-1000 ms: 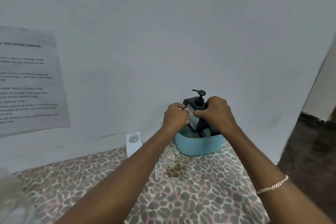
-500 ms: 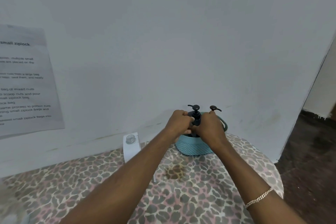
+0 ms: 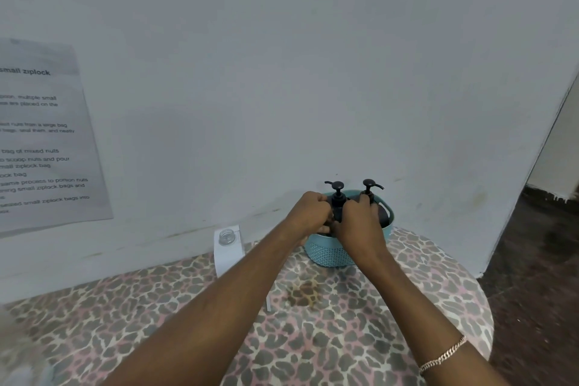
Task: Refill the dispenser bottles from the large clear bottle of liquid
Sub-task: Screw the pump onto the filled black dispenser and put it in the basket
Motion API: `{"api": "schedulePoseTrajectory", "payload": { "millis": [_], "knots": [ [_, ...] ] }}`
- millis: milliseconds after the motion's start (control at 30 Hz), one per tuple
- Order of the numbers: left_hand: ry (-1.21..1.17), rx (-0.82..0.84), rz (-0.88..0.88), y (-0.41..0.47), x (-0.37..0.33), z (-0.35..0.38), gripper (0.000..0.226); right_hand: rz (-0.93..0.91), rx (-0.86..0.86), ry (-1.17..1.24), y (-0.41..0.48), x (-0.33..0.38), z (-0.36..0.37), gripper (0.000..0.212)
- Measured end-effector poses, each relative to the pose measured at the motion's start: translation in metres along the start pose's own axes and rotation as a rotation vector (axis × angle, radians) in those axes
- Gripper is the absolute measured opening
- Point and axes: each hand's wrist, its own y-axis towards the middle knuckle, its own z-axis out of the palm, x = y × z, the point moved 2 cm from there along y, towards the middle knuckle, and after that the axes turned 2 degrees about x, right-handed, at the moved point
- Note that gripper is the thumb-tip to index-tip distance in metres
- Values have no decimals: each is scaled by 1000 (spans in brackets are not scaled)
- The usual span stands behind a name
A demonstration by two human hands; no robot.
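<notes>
Both hands on the same bottle: left hand [image 3: 310, 213] and right hand [image 3: 360, 222] curled tight round the left dispenser bottle [image 3: 337, 197], fingers at its neck and shoulder, knuckles almost touching. That bottle stands upright in the teal basket [image 3: 326, 255] at the far side of the table [image 3: 438, 291], against the wall. Right dispenser bottle [image 3: 370, 188] is in the basket just beside it, only its pump and a bit of black body show. Large clear bottle [image 3: 227, 238] stands left of the basket, apart from it, open-necked, untouched. Brown stain [image 3: 302, 291] on the leopard cloth, near side of the basket. Bracelet [image 3: 443, 356] on the right wrist. Printed sheet [image 3: 40, 141] on the wall, far left
</notes>
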Motion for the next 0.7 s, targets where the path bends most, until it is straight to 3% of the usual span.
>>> {"api": "schedulePoseTrajectory", "payload": {
  "millis": [467, 600, 700],
  "knots": [
    [201, 59, -47, -2, -8, 5, 31, -64, -99, -154, -3, -3, 6, 17],
    [220, 17, -10, 0, -2, 4, 36, -79, -105, -121, -5, -3, 7, 12],
    [171, -40, 28, -10, 3, 3, 23, -72, -112, -73, -9, -4, 5, 9]
  ]
}}
